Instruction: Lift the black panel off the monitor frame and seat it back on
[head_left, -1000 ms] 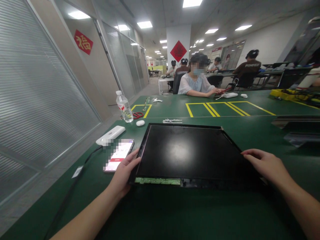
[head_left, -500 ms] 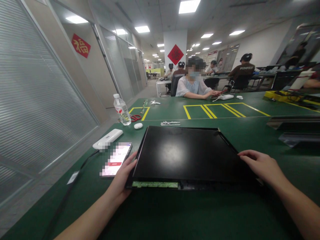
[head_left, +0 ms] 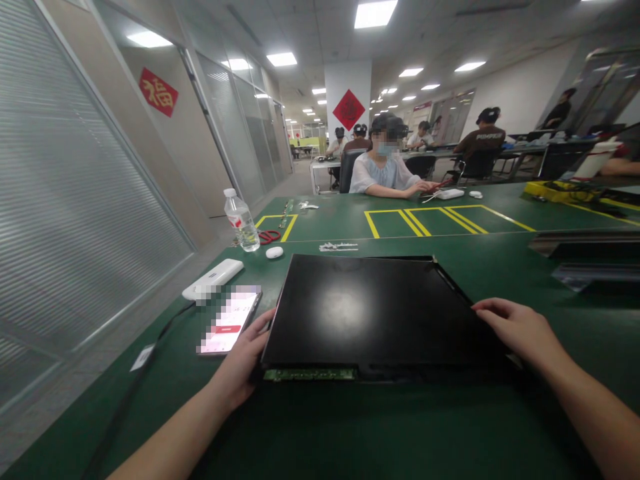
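A black LCD panel (head_left: 395, 307) lies flat in front of me, with a dark frame along its far and right edges. A narrow green circuit board (head_left: 310, 374) shows along the left part of its near edge. My left hand (head_left: 247, 360) is closed on the panel's left side, its fingertips partly hidden by the edge. On the right side, my right hand (head_left: 517, 330) pinches the rim between thumb and fingers.
Left on the green table (head_left: 380, 433) are a phone (head_left: 233, 320), a white power bank (head_left: 214, 279), an earbud case (head_left: 275, 253), a water bottle (head_left: 242, 221) and red scissors (head_left: 270, 236). Dark metal strips (head_left: 595, 277) lie right. A person (head_left: 383, 170) sits opposite.
The whole view has shifted slightly. At the left and near edges the panel sits a little further over the frame and circuit board. Both hands keep their places on the sides.
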Tool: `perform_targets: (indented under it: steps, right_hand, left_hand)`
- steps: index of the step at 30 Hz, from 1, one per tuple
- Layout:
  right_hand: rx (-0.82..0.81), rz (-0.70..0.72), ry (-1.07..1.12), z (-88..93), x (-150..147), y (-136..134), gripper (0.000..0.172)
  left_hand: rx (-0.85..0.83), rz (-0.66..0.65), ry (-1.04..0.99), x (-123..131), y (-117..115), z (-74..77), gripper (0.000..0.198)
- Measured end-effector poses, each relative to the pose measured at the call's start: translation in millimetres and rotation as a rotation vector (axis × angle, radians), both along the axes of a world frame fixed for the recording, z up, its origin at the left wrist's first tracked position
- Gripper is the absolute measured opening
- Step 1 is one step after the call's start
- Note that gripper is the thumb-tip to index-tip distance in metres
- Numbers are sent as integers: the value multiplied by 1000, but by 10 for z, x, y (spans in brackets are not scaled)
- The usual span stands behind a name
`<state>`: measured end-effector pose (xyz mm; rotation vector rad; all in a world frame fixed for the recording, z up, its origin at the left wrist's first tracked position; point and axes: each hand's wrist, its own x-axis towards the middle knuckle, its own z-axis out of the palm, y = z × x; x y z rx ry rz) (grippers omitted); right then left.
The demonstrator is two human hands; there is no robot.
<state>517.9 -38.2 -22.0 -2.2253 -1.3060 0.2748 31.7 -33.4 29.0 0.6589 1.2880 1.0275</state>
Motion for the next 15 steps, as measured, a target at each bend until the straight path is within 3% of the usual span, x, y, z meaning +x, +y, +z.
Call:
perform_targets:
  steps: [9, 15]
  right_hand:
    - [-7, 13, 9, -41, 35, 3, 30]
    - [18, 13, -22, -62, 50, 11, 29]
  left_hand:
    - [93, -42, 10, -71, 19, -5, 56]
    - [177, -118, -1, -153, 33, -89, 64]
